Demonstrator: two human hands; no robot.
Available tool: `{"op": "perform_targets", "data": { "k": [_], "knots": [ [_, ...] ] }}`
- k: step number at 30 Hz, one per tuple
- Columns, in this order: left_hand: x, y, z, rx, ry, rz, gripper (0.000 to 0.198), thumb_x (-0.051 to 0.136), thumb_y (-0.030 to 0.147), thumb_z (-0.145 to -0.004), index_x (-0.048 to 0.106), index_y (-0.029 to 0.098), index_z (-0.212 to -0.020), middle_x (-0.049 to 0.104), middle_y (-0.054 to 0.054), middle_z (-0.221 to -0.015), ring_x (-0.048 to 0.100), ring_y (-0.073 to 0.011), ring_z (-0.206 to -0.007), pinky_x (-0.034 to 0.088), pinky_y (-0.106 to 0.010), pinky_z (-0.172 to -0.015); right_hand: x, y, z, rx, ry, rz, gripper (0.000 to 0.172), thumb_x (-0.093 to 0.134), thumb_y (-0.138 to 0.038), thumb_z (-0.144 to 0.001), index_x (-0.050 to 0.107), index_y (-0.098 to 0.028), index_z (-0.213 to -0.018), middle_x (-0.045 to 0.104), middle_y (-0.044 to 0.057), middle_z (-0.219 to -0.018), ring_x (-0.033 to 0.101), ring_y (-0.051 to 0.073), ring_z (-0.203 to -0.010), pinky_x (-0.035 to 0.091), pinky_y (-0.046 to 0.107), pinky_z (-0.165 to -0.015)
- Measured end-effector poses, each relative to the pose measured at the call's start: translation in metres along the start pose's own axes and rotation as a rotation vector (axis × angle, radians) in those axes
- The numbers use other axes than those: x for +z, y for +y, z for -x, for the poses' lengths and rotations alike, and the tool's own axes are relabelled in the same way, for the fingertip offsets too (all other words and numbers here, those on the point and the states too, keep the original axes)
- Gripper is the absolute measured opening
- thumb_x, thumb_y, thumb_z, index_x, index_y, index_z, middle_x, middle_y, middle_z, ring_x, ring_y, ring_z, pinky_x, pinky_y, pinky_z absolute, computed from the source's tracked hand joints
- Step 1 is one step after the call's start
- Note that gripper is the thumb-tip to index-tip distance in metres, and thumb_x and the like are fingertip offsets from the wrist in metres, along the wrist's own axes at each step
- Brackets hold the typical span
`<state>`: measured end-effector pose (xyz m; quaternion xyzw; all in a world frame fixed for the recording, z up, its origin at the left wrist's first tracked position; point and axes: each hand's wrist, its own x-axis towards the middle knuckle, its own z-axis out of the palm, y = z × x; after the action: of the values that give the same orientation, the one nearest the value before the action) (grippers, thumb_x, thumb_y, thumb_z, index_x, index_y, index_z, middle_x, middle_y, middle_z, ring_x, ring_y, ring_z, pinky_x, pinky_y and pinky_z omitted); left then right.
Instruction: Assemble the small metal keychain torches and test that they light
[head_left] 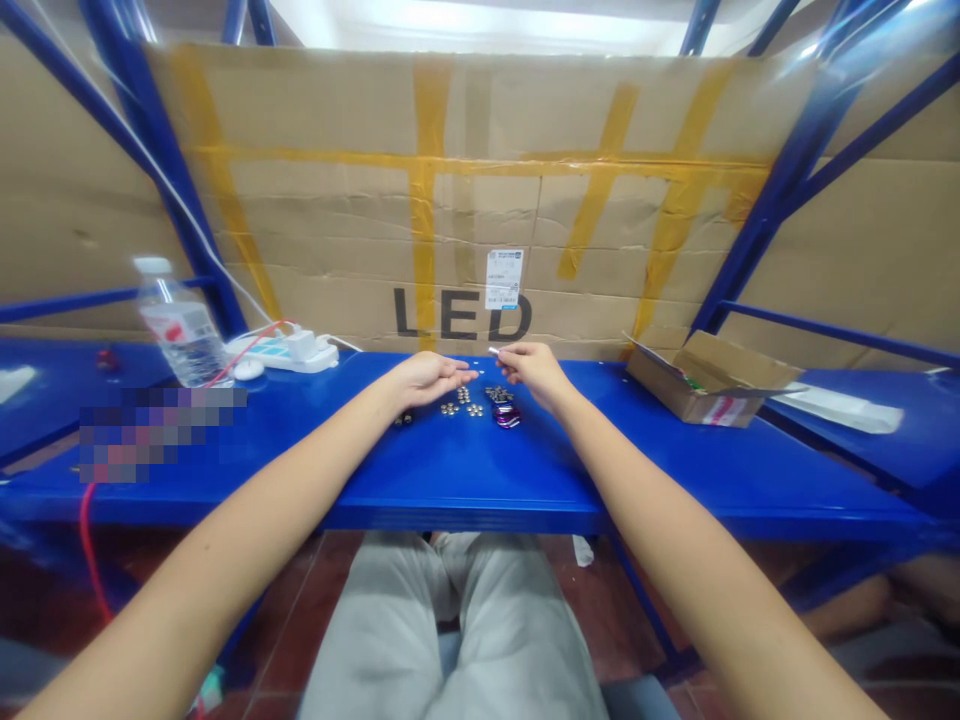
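Observation:
My left hand (433,378) is held palm up over the blue table, fingers stretched out and apart from the right hand; I see nothing clearly lying in it. Between thumb and fingers of my right hand (531,372) is a small white piece (493,351), too small to name. Below the hands, small round metal pieces (475,410) lie in little clusters, with a denser pile of metal pieces (499,394) near the right hand. A shiny purple object (507,415) sits just in front of that pile. Small dark pieces (405,420) lie beneath my left wrist.
An open cardboard box (709,385) stands at the right on the blue table (465,480). To the left are a water bottle (178,325), a white power strip (289,350) and a red cable (91,545). A large cardboard sheet (337,220) closes off the back.

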<state>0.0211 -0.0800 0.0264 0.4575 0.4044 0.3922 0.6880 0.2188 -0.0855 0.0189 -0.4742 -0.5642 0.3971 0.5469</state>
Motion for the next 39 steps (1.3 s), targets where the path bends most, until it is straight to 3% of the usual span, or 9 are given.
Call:
{"op": "perform_targets", "data": {
  "k": [4, 8, 13, 16, 19, 24, 34, 39],
  "knots": [
    [0.004, -0.005, -0.002, 0.198, 0.148, -0.243, 0.02, 0.042, 0.003, -0.098, 0.062, 0.002, -0.103, 0.071, -0.014, -0.075, 0.067, -0.0125, -0.058, 0.055, -0.022, -0.059, 0.002, 0.005, 0.0, 0.079, -0.118, -0.118, 0.008, 0.072, -0.009, -0.077, 0.069, -0.013, -0.071, 0.065, 0.006, -0.067, 0.053, 0.011, -0.056, 0.038, 0.023, -0.047],
    [0.004, -0.012, -0.007, 0.312, 0.145, -0.429, 0.027, 0.041, 0.014, -0.103, 0.057, 0.008, -0.082, 0.07, -0.014, -0.067, 0.066, -0.0146, -0.052, 0.052, -0.024, -0.05, 0.001, 0.011, -0.001, 0.11, -0.234, -0.161, 0.007, 0.073, -0.009, -0.077, 0.07, -0.013, -0.072, 0.066, 0.007, -0.068, 0.054, 0.012, -0.057, 0.041, 0.024, -0.049],
    [0.001, -0.014, -0.006, 0.525, 0.17, -0.519, 0.013, 0.059, 0.015, -0.095, 0.052, 0.014, -0.084, 0.072, -0.006, -0.07, 0.063, -0.0116, -0.047, 0.045, -0.021, -0.043, -0.001, 0.016, -0.003, 0.103, -0.31, -0.185, 0.013, 0.075, -0.004, -0.071, 0.071, -0.015, -0.077, 0.071, 0.007, -0.076, 0.063, 0.016, -0.072, 0.047, 0.027, -0.06],
    [0.001, -0.014, -0.003, 0.652, 0.184, -0.624, 0.008, 0.064, 0.017, -0.091, 0.061, 0.014, -0.085, 0.065, 0.0, -0.058, 0.053, -0.0086, -0.037, 0.039, -0.021, -0.04, -0.002, 0.017, -0.004, 0.094, -0.315, -0.196, 0.016, 0.073, -0.003, -0.07, 0.072, -0.016, -0.079, 0.072, 0.007, -0.079, 0.065, 0.018, -0.079, 0.048, 0.028, -0.064],
    [0.003, -0.015, -0.001, 0.855, 0.227, -0.732, 0.003, 0.068, 0.019, -0.088, 0.07, 0.016, -0.088, 0.064, 0.001, -0.061, 0.055, -0.0101, -0.046, 0.043, -0.023, -0.046, -0.003, 0.017, -0.004, 0.094, -0.352, -0.231, 0.015, 0.074, -0.006, -0.07, 0.072, -0.017, -0.08, 0.072, 0.006, -0.079, 0.065, 0.018, -0.079, 0.048, 0.029, -0.066],
    [0.01, -0.02, 0.0, 1.292, 0.226, -0.935, 0.005, 0.07, 0.018, -0.087, 0.075, 0.019, -0.086, 0.07, -0.003, -0.083, 0.065, -0.0155, -0.08, 0.053, -0.031, -0.077, -0.005, 0.015, -0.002, 0.079, -0.481, -0.342, 0.018, 0.077, -0.012, -0.069, 0.072, -0.017, -0.085, 0.071, 0.005, -0.085, 0.063, 0.016, -0.077, 0.045, 0.028, -0.064],
    [0.005, -0.023, -0.004, 1.572, 0.164, -1.124, 0.013, 0.061, 0.02, -0.095, 0.072, 0.018, -0.102, 0.07, -0.005, -0.09, 0.066, -0.0146, -0.085, 0.055, -0.028, -0.079, -0.006, 0.016, -0.002, 0.024, -0.505, -0.381, 0.025, 0.078, -0.012, -0.064, 0.071, -0.019, -0.086, 0.07, 0.002, -0.084, 0.062, 0.016, -0.08, 0.04, 0.028, -0.066],
    [0.001, -0.026, -0.009, 1.635, 0.172, -1.205, 0.022, 0.054, 0.022, -0.099, 0.07, 0.018, -0.115, 0.07, -0.007, -0.096, 0.066, -0.0146, -0.088, 0.056, -0.028, -0.079, -0.005, 0.018, -0.004, -0.042, -0.489, -0.37, 0.025, 0.079, -0.014, -0.063, 0.071, -0.019, -0.086, 0.07, 0.002, -0.082, 0.061, 0.015, -0.079, 0.04, 0.029, -0.068]
  ]
}}
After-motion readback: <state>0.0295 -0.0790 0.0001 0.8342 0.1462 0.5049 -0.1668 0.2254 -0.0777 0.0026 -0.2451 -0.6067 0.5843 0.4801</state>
